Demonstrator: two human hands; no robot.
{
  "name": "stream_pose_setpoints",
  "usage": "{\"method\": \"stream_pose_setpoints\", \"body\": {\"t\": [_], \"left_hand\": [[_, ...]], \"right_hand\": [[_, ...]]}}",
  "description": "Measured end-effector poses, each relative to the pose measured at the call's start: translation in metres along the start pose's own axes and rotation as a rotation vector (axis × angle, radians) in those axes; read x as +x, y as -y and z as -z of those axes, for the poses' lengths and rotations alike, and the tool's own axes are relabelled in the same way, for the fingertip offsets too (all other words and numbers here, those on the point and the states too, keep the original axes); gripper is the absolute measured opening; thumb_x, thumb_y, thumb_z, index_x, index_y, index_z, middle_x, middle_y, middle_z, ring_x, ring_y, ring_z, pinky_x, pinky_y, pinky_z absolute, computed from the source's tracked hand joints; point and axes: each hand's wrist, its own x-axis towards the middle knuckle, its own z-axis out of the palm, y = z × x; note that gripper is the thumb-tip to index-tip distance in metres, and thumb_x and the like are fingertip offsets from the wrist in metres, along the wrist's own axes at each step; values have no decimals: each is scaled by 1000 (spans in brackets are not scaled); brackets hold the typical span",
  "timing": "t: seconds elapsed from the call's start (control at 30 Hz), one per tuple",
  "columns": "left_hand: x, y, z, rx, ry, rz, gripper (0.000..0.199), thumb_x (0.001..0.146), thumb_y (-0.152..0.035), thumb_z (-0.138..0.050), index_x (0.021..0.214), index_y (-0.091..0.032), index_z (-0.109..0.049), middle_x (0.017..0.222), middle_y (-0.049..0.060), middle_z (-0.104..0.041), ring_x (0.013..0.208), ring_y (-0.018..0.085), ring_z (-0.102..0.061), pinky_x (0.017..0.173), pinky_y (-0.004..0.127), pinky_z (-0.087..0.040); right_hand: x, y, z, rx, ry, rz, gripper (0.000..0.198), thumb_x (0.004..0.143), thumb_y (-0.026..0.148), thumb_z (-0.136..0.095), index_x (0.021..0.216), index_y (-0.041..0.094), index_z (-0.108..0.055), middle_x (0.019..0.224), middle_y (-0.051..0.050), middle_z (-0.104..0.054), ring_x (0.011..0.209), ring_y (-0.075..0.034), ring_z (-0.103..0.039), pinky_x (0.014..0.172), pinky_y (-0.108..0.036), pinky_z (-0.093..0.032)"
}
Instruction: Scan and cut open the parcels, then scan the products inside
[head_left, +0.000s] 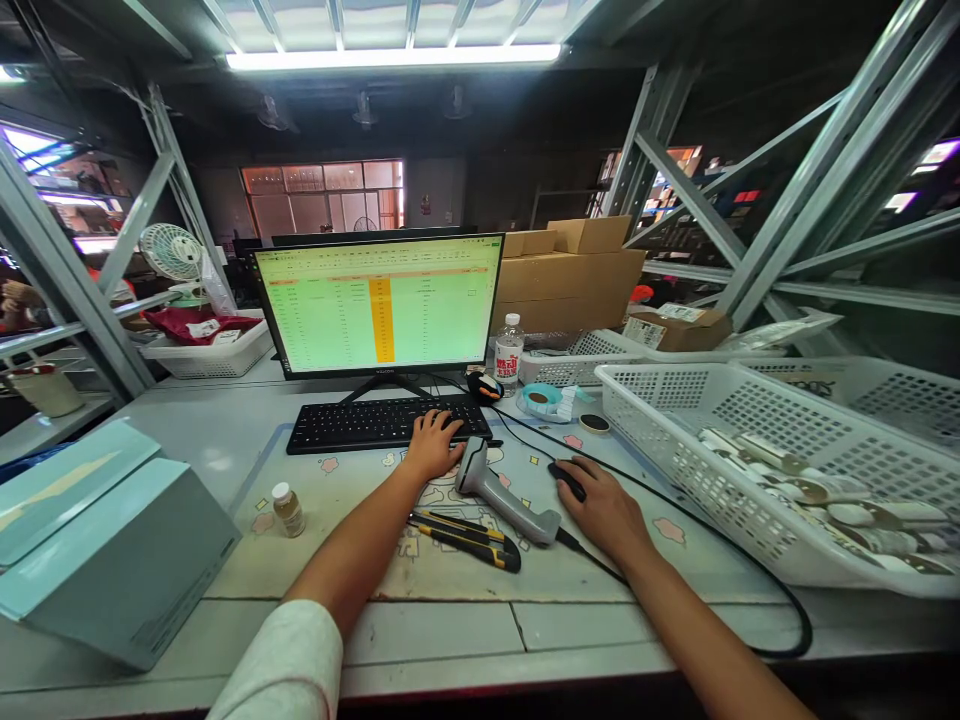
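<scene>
My left hand (433,446) rests on the right part of a black keyboard (352,424), its fingers spread over the keys. Under my right hand (604,508) is a black computer mouse (567,481), with the fingers laid around it. Between the two hands lies a grey barcode scanner (506,502), its cable running off to the lower right. Just left of the scanner are yellow-and-black utility knives (471,540). Behind the keyboard, a monitor (330,315) shows a spreadsheet with one orange column.
A light blue box (120,550) and a small capped vial (288,510) stand on the left. At right are white baskets (675,385), one holding label rolls. A water bottle (508,352), a blue tape roll (544,400) and cardboard boxes (570,285) sit farther back.
</scene>
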Motion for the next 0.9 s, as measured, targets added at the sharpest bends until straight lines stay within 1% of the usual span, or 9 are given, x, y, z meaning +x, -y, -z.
{"method": "stream_pose_setpoints", "body": {"t": [0.2,0.37,0.43,0.53,0.63,0.73,0.83,0.9], "left_hand": [[0,1,-2,-4,4,4,49,102,-43,-57,148,-27,-58,158,9,-51,148,35,-37,120,58,-33],[-1,2,-1,-11,-27,-11,48,102,-43,-58,147,-24,-59,158,9,-52,148,35,-38,119,57,-35],[-1,1,2,-12,-59,-2,45,103,-41,-58,144,-23,-61,155,10,-54,146,34,-41,118,55,-38],[-1,-4,15,-23,-147,71,36,104,-37,-57,136,-22,-65,148,11,-60,139,31,-48,114,50,-43],[-4,-12,39,-44,-230,135,30,106,-34,-55,128,-19,-68,139,12,-65,132,29,-54,109,46,-48],[-17,-25,75,-66,-280,120,25,105,-30,-54,119,-17,-71,129,12,-69,123,28,-60,104,42,-52],[-51,-43,118,-108,-297,37,21,104,-31,-56,108,-17,-72,114,11,-73,108,26,-67,95,40,-56],[-87,-56,148,-169,-318,-48,22,104,-35,-56,103,-19,-71,106,9,-75,99,25,-70,89,40,-57]], "right_hand": [[0,0,1,3,3,3,40,98,42,-48,127,31,-75,140,-5,-67,125,-28,-66,91,-41,-63],[0,0,2,13,1,10,42,98,44,-46,128,32,-74,140,-5,-67,124,-28,-66,90,-42,-63],[-1,-1,1,29,-1,35,43,98,45,-46,127,31,-74,139,-4,-68,123,-28,-67,88,-42,-64],[-1,-4,-1,48,-10,79,44,97,48,-46,126,31,-75,137,-4,-69,120,-28,-68,82,-41,-64],[0,-9,-6,58,-23,107,46,95,53,-46,124,33,-76,135,-4,-70,117,-29,-70,74,-41,-64],[3,-13,-11,78,-17,121,50,94,59,-44,122,34,-77,133,-4,-71,114,-31,-71,66,-42,-62],[5,-14,-12,99,-2,135,54,92,65,-43,122,35,-77,134,-4,-71,112,-33,-71,62,-41,-61],[6,-13,-11,125,8,147,54,91,65,-43,121,35,-77,134,-4,-71,111,-33,-72,62,-42,-61]]}}
